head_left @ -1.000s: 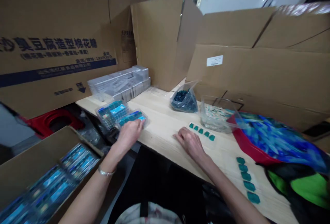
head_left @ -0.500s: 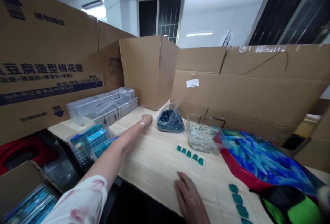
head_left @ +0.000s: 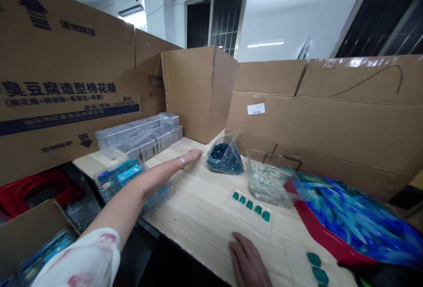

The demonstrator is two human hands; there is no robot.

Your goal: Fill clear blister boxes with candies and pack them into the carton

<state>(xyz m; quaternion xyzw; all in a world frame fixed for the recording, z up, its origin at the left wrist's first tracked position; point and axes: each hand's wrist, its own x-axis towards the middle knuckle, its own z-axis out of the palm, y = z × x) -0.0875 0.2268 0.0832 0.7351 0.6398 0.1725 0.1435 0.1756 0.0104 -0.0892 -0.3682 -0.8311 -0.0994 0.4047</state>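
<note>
My left hand (head_left: 193, 156) is stretched far across the wooden table, just left of an open clear plastic bag (head_left: 226, 158) of dark teal pieces. Its fingers are small and blurred, so whether they hold anything is unclear. My right hand (head_left: 248, 258) rests on the table near the front edge with its fingers extended and holds nothing. Beyond it lies a clear strip (head_left: 249, 207) with a row of several green pieces. A second row of green pieces (head_left: 313, 259) is to its right, cut off by the frame's lower edge.
A clear tub (head_left: 276, 181) of small pale pieces stands beside a red tray (head_left: 317, 225) heaped with blue strips. Stacked clear plastic trays (head_left: 142, 135) and filled clear boxes (head_left: 120, 174) are on the left. Cardboard walls (head_left: 191, 93) enclose the table's back.
The view has shifted so things appear farther right. My left hand has drawn closer to the bag's left side. My right hand stays on the table.
</note>
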